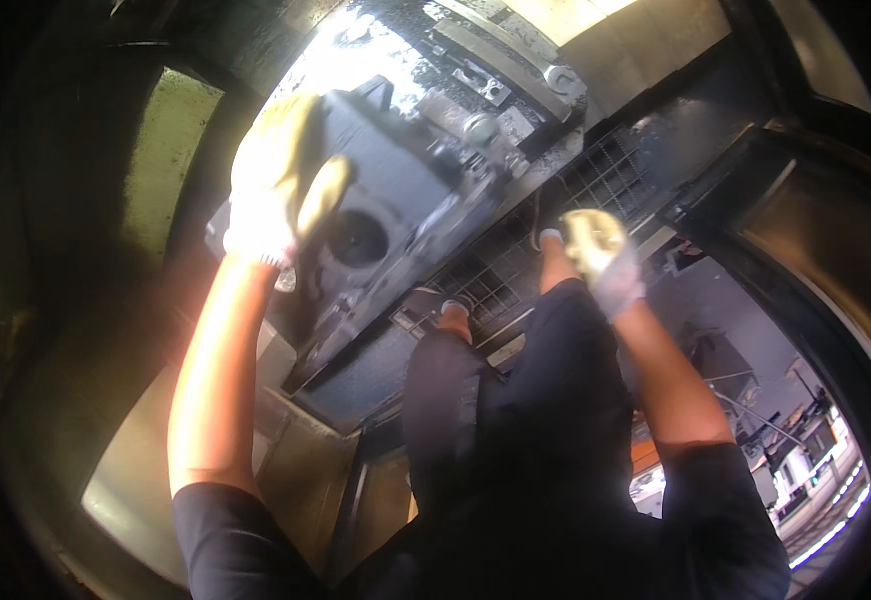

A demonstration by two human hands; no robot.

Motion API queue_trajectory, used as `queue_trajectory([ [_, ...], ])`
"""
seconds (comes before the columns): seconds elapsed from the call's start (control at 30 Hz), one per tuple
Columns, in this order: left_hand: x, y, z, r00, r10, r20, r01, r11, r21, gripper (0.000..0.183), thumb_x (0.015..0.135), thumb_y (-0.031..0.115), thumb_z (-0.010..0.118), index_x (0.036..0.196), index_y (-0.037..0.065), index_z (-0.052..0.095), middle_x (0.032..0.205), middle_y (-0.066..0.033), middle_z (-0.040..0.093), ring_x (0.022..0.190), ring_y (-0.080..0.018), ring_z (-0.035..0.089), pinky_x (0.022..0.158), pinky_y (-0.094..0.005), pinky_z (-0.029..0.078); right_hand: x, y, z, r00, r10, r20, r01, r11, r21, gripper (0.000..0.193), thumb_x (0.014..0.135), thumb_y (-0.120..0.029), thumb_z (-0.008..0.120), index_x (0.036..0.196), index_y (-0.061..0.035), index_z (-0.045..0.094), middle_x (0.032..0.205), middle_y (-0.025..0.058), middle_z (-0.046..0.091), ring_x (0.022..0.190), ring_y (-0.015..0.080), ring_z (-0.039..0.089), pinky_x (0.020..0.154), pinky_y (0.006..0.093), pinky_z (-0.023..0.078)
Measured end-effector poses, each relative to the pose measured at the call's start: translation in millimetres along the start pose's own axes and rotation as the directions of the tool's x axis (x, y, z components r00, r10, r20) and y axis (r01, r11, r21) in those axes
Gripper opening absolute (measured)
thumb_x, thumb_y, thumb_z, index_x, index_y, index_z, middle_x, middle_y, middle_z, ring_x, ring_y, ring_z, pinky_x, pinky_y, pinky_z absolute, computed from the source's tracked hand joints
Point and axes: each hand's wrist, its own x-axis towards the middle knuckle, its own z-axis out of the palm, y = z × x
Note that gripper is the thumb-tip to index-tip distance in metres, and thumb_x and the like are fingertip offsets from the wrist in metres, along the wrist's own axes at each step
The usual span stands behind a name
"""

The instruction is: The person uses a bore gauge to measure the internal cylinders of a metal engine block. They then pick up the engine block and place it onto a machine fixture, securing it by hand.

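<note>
My left hand (277,180), in a pale yellow work glove with a white cuff, lies along the side of a big grey metal block (385,165). Its fingers are stretched out and the thumb stands apart, so it is open. A round dark hole (357,238) shows in the block close to that thumb. Farther right, over the floor grating, my gloved right hand (595,245) is raised with its fingers curled in. Motion blurs it, and whatever it may hold cannot be made out.
Behind the block lies a machine bed with clamps and a wrench (560,80). Metal grating (595,170) is underfoot. A dark-framed door (805,240) is on the right, and a wall panel (170,150) rises at left. Bright glare covers the area beyond my left hand.
</note>
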Motion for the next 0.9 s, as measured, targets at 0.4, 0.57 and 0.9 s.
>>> queue_trajectory([
  [0.4,-2.7,-14.1,7.7,0.984,-0.132,0.12,0.153,0.971,-0.183,0.084,0.078,0.011,0.052,0.155,-0.018,0.035,0.159,-0.0351,0.043,0.15,-0.0448,0.043,0.129,-0.0499,0.026,134.5,118.3,54.0,0.765,-0.157,0.625,0.604,0.515,-0.608,0.044,0.099,-0.032,0.067,0.137,-0.0105,0.065,0.129,0.0169,0.069,0.114,0.0354,0.067,0.099,0.047,0.053],
  [0.57,-2.1,-31.1,12.9,0.987,-0.061,0.149,0.09,0.976,-0.196,0.087,0.1,0.042,0.056,0.159,-0.016,0.029,0.162,-0.0344,0.039,0.152,-0.0444,0.04,0.127,-0.0513,0.03,178.4,135.6,98.1,0.731,0.022,0.682,0.603,0.448,-0.66,0.035,0.105,-0.034,0.057,0.134,-0.0177,0.065,0.119,0.0087,0.07,0.11,0.0293,0.069,0.089,0.0436,0.052],
  [0.9,-41.5,-27.4,3.3,0.84,-0.506,0.198,0.36,0.791,0.495,0.094,0.096,0.046,0.077,0.158,-0.008,0.032,0.133,-0.0205,0.066,0.122,-0.0287,0.065,0.114,-0.0421,0.048,210.4,144.7,120.4,0.352,0.323,0.879,0.772,0.431,-0.467,0.036,0.101,-0.021,0.064,0.135,-0.0061,0.063,0.119,0.0119,0.073,0.11,0.0266,0.073,0.09,0.0472,0.057],
])
